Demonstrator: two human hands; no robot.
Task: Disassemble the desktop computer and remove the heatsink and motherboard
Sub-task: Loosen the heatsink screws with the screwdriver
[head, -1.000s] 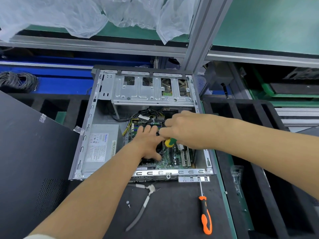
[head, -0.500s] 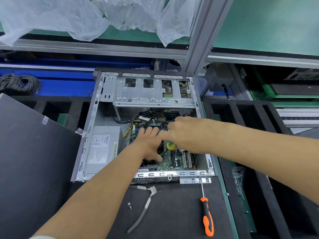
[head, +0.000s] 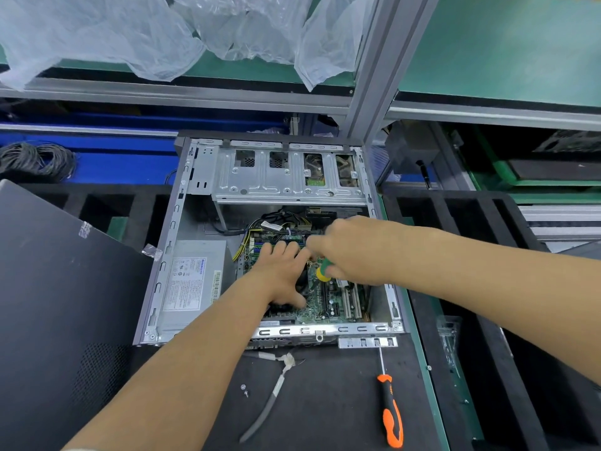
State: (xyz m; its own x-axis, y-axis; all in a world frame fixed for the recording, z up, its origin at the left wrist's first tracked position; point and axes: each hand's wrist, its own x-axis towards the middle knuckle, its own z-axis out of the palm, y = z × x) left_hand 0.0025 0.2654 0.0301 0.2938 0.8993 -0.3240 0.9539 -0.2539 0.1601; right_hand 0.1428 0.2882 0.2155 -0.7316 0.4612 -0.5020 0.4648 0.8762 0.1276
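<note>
An open desktop computer case [head: 195, 222] lies flat on the bench [head: 325, 402], long axis running away from the worker. The left hand [head: 279, 275] presses flat on the motherboard [head: 325, 307]; the right hand [head: 351, 252] grips a green-yellow screwdriver [head: 323, 271]. The power-supply label [head: 187, 281] is unreadable.

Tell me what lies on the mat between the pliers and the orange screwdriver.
Head view: between the pliers and the orange screwdriver the black mat is bare; the small loose screw lies on the pliers' other side.

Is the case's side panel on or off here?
Off. The case lies open, with motherboard and power supply exposed; a dark panel, probably its side, lies left of it.
</note>
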